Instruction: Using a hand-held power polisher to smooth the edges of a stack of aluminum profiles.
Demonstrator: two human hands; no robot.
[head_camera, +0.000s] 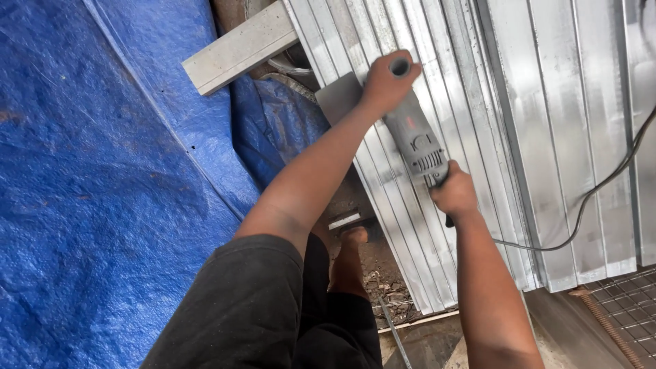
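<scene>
A person stands over a stack of silver metal channels [410,225] with a grey angle grinder [418,145] gripped in both hands, seen from a head-worn camera looking straight down. The left hand [387,83] is wrapped tight around the side handle at the tool's head, fingers curled shut over it; the right hand [454,193] is closed around the rear of the body, where the black power cord [596,188] leaves and loops off across the corrugated metal sheets [581,123] to the right. The grinder lies along the channels, its head at the far end beside a flat grey plate [339,96]; the disc itself is hidden beneath the left hand and the housing, so its contact with the metal cannot be told. A bare foot [350,256] rests on the ground just beside the stack, near scattered debris. A blue tarpaulin [102,205] covers the ground to the left, and 1 length of pale box section [239,48] lies across the top of the scene.

Judged from this grip, clean work calls for keeping both hands firmly closed, holding the tool steady along the channel, letting the cord trail clear behind, and keeping the foot well away from the disc's path.
</scene>
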